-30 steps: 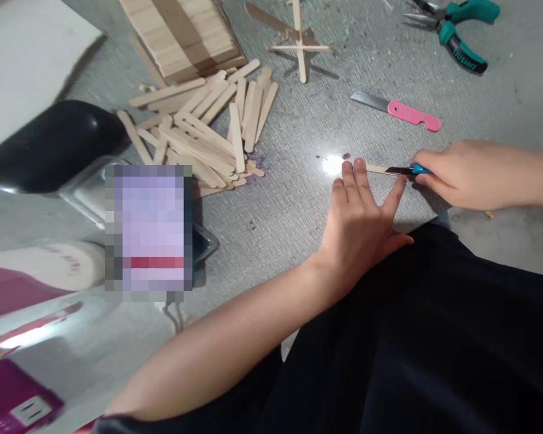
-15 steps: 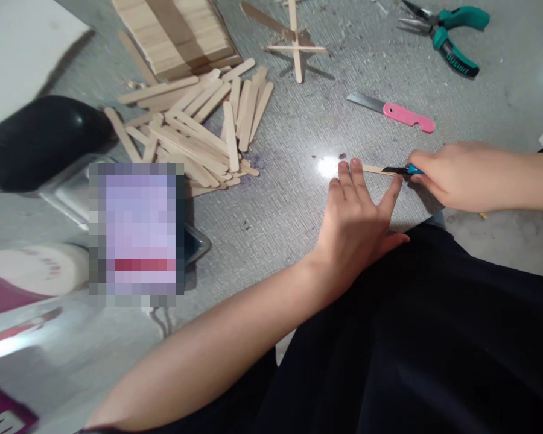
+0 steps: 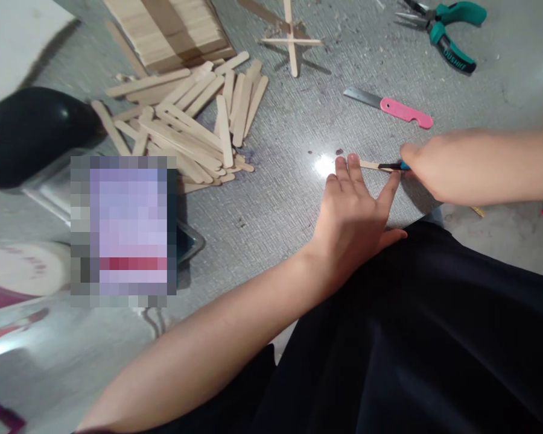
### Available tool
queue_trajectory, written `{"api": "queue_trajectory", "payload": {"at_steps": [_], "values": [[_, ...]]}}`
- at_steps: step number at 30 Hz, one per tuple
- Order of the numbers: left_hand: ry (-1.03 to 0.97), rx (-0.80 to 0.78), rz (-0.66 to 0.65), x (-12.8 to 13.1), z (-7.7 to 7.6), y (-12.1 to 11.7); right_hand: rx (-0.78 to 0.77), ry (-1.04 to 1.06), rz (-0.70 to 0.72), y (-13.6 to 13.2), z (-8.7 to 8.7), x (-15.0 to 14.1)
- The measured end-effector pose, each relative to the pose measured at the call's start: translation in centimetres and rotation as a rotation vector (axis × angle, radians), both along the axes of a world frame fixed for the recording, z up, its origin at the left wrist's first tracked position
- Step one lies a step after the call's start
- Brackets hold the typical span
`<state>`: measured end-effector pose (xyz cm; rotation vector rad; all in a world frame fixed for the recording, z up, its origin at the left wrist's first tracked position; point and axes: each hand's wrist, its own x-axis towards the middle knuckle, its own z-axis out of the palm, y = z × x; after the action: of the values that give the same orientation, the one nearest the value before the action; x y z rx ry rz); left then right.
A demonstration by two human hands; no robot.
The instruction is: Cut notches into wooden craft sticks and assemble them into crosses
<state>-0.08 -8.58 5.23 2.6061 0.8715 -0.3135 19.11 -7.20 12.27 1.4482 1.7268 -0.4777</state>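
Note:
With fingers spread, my left hand (image 3: 353, 208) lies flat on the table, its fingertips pressing on a thin wooden craft stick (image 3: 369, 164). Part of that stick is under the fingers. My right hand (image 3: 438, 166) is closed round the blue handle of a cutter knife (image 3: 390, 166). The knife's dark blade lies against the right part of the stick, close to my left index finger. Most of the handle is hidden by my right hand. Above the hands lies a second knife with a pink handle (image 3: 405, 113), its blade out.
Loose craft sticks (image 3: 185, 135) are heaped to the left, below a banded stack of sticks (image 3: 176, 36). A crossed-stick piece (image 3: 292, 42) stands at the top. Green-handled pliers (image 3: 447, 39) lie upper right. A black rounded object (image 3: 31, 135) and a blurred-out item (image 3: 131, 223) are at left.
My right hand has shifted slightly left and turned, covering more of the knife's handle. My left hand holds its place on the stick. The whole view has shifted a little.

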Motion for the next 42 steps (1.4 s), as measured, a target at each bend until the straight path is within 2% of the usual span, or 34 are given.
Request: {"api": "queue_trajectory", "payload": {"at_steps": [5,10,15,25,30,42], "values": [[0.035,0.001,-0.021,0.3,0.4,0.4,0.018,0.048,-0.002,-0.1,-0.3,0.3],[0.053,0.013,-0.027,0.4,0.6,0.4,0.071,0.164,-0.079,-1.0,-2.3,2.8],[0.076,0.017,-0.039,0.4,0.6,0.3,0.129,0.277,-0.069,-1.5,-3.9,4.8],[0.115,-0.014,-0.037,1.0,1.0,0.8,0.125,0.329,-0.165,-1.5,-3.9,5.3],[0.123,-0.012,-0.036,1.2,0.7,0.8,0.138,0.326,-0.161,-1.7,-4.1,5.7],[0.114,-0.007,-0.033,1.2,0.8,0.7,0.137,0.249,-0.153,-1.7,-3.8,4.1]]}}
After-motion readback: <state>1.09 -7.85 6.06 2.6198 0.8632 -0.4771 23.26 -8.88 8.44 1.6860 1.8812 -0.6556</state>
